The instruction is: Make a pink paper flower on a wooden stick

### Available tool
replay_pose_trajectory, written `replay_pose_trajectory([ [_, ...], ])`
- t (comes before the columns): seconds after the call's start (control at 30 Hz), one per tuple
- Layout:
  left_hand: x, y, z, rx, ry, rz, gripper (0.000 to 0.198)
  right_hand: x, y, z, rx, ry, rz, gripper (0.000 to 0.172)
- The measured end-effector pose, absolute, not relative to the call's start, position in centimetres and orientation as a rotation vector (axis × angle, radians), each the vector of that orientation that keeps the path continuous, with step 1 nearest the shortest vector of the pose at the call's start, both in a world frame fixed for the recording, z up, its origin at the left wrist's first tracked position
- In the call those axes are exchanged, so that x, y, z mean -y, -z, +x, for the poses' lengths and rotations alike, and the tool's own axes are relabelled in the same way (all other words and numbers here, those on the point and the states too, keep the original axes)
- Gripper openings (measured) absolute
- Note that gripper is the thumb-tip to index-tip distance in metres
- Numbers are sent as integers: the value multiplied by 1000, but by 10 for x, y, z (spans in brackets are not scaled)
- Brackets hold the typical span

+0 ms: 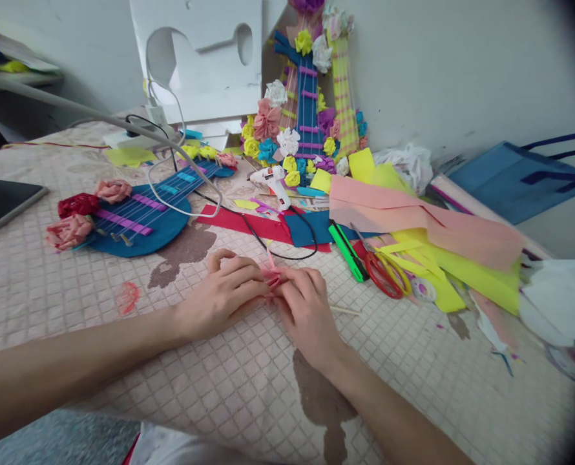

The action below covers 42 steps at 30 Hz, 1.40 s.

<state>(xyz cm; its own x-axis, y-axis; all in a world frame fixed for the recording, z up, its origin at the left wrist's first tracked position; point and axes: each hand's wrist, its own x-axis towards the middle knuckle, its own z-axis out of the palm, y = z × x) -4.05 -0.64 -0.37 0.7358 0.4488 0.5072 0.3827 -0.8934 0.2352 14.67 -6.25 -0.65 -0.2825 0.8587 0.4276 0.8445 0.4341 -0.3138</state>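
Both hands meet over the middle of the quilted table cover. Between them is a small piece of pink crepe paper point(272, 276), gathered and folded, partly hidden by the fingers. My left hand point(227, 290) pinches its left side, fingers curled. My right hand point(307, 307) grips its right side with thumb and fingertips. A thin wooden stick point(344, 310) lies on the table just right of my right hand. Left of my hands is a blue toy guitar point(142, 226) with purple strips, white strings and crepe paper flowers point(77, 205).
Beyond my hands lie a white glue gun point(274, 183) and its black cord. To the right are a green cutter point(346, 248), red-and-yellow scissors point(387, 271) and pink and yellow paper sheets point(423, 219). Decorated guitars point(308, 110) stand against the wall. A phone point(4, 203) lies far left.
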Motion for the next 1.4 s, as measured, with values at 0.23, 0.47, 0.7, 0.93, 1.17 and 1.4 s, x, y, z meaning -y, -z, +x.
replay_pose_trajectory([
  [0.23, 6, 10, -37, -671, -879, 2870, 17, 63, 6, 147, 2137, -62, -1425, 14],
  [0.47, 8, 10, -35, -696, -890, 2844, 14, 64, 5, 150, 2101, -98, -1418, 13],
  [0.7, 5, 8, -34, -630, -842, 2915, 18, 65, 7, 154, 2076, -75, -1403, 12],
  [0.93, 3, 3, -26, -599, -827, 2924, 16, 65, 5, 162, 2073, -109, -1389, 12],
  [1.17, -7, 9, -28, -672, -801, 2928, 15, 62, 5, 172, 2153, -114, -1344, 11],
  [1.4, -5, 1, -26, -750, -793, 2842, 15, 62, 9, 180, 2195, -139, -1314, 8],
])
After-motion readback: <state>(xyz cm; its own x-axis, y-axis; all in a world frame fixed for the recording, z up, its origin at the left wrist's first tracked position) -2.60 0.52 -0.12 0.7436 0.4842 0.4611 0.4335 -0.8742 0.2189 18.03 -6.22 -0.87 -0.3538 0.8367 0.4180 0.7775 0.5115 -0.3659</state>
